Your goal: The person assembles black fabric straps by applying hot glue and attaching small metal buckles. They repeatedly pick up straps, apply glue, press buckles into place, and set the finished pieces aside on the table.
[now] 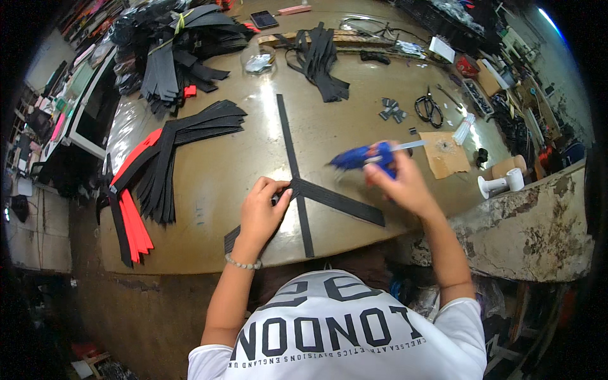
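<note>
My right hand (405, 183) is wrapped round the grip of a blue hot glue gun (361, 156), held above the table to the right of the straps. A pale glue stick (411, 145) juts from its back end, and the nozzle points left. With fingertips pinched, my left hand (265, 206) grips a folded black strap (342, 202) at its bend. One leg of it slants to the right; the other passes under my left forearm. A thin black strip (286, 130) runs lengthwise through that bend. Something small shows between the left fingers, too hidden to name.
Black and red straps (136, 218) lie in a bundle at left, with a larger black pile (177, 57) behind. More black straps (320, 63) lie at the back. Scissors (429, 109), a brown sheet (445, 155) and a white spool (500, 183) are on the right.
</note>
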`<act>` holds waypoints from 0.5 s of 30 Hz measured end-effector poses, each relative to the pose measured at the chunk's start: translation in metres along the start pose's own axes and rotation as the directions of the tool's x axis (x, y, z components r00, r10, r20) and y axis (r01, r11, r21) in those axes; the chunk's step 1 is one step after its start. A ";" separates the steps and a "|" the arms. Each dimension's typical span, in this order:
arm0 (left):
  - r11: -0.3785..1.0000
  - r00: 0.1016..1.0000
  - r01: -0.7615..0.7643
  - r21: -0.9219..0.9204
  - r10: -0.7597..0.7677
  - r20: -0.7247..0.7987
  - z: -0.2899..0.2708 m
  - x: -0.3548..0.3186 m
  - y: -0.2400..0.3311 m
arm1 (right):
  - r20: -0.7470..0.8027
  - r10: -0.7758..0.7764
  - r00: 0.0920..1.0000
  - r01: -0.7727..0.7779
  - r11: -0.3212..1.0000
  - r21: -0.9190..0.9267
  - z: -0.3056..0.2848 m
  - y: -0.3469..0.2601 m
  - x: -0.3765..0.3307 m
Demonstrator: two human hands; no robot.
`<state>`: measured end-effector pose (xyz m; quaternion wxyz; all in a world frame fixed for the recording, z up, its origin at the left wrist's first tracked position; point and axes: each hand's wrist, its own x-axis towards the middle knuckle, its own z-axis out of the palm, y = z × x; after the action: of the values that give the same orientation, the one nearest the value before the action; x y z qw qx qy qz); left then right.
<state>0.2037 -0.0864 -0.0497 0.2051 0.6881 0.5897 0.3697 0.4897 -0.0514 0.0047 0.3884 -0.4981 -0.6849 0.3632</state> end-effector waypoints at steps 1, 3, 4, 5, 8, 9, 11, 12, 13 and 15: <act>1.000 1.000 0.022 -0.004 -0.022 0.007 0.000 0.000 0.000 | 0.104 -0.187 0.977 0.197 0.976 -0.090 0.017 -0.002 0.006; 0.999 0.999 0.045 -0.005 -0.045 0.017 0.000 0.000 0.001 | 0.196 -0.078 0.977 0.115 0.977 -0.182 0.031 -0.005 0.016; 0.999 0.998 0.052 -0.001 -0.052 0.020 0.000 0.000 0.001 | 0.215 -0.056 0.975 0.104 0.969 -0.222 0.035 -0.006 0.021; 0.999 0.999 0.045 -0.015 -0.045 0.012 0.000 0.000 0.001 | 0.244 -0.004 0.970 0.064 0.969 -0.239 0.038 -0.008 0.026; 0.999 1.000 0.024 -0.033 -0.024 -0.005 0.001 0.000 0.000 | 0.269 0.042 0.962 0.035 0.961 -0.276 0.040 -0.015 0.037; 0.999 1.000 0.025 -0.032 -0.025 -0.006 0.001 0.000 0.000 | 0.282 0.053 0.958 0.036 0.953 -0.299 0.041 -0.017 0.038; 0.999 1.000 0.028 -0.034 -0.028 -0.009 0.002 -0.001 -0.001 | 0.291 0.076 0.954 0.034 0.934 -0.355 0.042 -0.020 0.038; 0.999 0.999 0.030 -0.034 -0.031 -0.010 0.002 -0.001 -0.002 | 0.285 0.086 0.955 0.032 0.922 -0.385 0.043 -0.020 0.037; 0.999 0.999 0.034 -0.023 -0.035 -0.010 0.003 -0.001 -0.002 | 0.273 0.083 0.958 0.035 0.914 -0.403 0.043 -0.021 0.036; 0.999 0.999 0.033 -0.018 -0.033 -0.010 0.003 -0.001 -0.002 | 0.310 0.079 0.947 0.048 0.923 -0.381 0.043 -0.023 0.030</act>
<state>0.2041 -0.0864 -0.0532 0.2140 0.6745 0.5989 0.3750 0.4363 -0.0329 0.0112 0.1645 -0.5043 -0.7924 0.3011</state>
